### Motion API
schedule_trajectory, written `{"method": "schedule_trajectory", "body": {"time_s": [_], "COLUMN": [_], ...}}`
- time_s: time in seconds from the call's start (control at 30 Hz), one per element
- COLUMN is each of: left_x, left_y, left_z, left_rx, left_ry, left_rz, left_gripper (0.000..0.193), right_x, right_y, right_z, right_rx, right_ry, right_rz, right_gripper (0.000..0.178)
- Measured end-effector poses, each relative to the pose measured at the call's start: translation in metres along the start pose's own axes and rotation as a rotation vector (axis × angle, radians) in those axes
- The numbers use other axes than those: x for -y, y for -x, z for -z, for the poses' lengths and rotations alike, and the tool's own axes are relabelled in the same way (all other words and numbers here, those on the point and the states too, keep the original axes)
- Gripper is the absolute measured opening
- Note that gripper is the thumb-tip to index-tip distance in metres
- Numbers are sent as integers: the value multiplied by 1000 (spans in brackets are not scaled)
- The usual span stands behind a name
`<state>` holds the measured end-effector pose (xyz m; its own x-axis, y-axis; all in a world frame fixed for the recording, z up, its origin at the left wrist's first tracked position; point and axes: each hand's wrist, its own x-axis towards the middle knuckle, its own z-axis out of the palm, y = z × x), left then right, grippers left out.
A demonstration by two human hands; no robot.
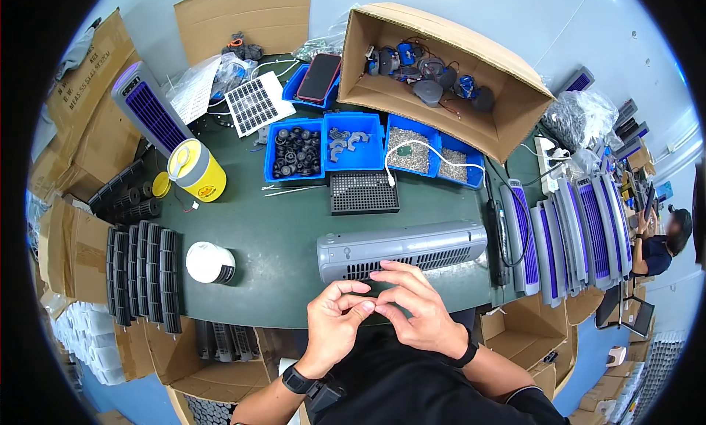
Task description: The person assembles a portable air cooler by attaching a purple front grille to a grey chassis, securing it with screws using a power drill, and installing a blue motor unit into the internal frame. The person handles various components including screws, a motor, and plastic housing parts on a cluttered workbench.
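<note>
Just over the table's front edge my left hand [334,323] and my right hand [421,312] meet, thumbs and forefingers pinched at the fingertips. Whatever sits between them is too small or too hidden to make out. The right hand's other fingers are raised and loosely bent. Directly beyond the fingers a long grey slotted housing [401,250] lies on its side on the green table [272,234]; neither hand appears to grip it. Behind the housing stands a black perforated block [364,194].
Blue bins [354,143] hold black round parts, grey clips and small screws. An open carton [515,120] of motors stands behind them. Purple-grilled housings [588,226] line the right. Leftward are a white tub [210,263], a yellow-and-white canister [197,170] and black fan rollers [143,274].
</note>
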<state>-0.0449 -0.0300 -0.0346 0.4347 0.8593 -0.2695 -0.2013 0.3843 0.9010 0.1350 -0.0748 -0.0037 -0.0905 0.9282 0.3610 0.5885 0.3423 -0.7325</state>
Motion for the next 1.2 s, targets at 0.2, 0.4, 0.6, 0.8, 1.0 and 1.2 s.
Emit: {"method": "schedule_trajectory", "body": {"time_s": [0.2, 0.4, 0.6, 0.8, 1.0, 1.2], "left_x": [-1, -5, -19, -48, -87, -102], "left_y": [3, 7, 14, -3, -68, -129], "left_z": [10, 50, 68, 66, 59, 44], "left_rx": [-74, -256, -304, -291, -111, 76], "left_ry": [204, 248, 221, 142, -157, -450], "left_rz": [36, -18, -44, -75, -85, 193], "left_gripper": [21, 21, 25, 32, 40, 45], "right_x": [4, -8, -15, -12, -14, -75], "right_y": [-14, -33, -34, -33, 13, 75], "right_z": [-12, -43, -55, -50, -7, 32], "right_rx": [-27, -75, -75, -129, -206, -430], "right_ry": [93, 257, 373, 326, 102, 281], "right_rz": [81, 133, 173, 170, 105, -218], "right_gripper": [15, 16, 12, 14, 21, 15]}}
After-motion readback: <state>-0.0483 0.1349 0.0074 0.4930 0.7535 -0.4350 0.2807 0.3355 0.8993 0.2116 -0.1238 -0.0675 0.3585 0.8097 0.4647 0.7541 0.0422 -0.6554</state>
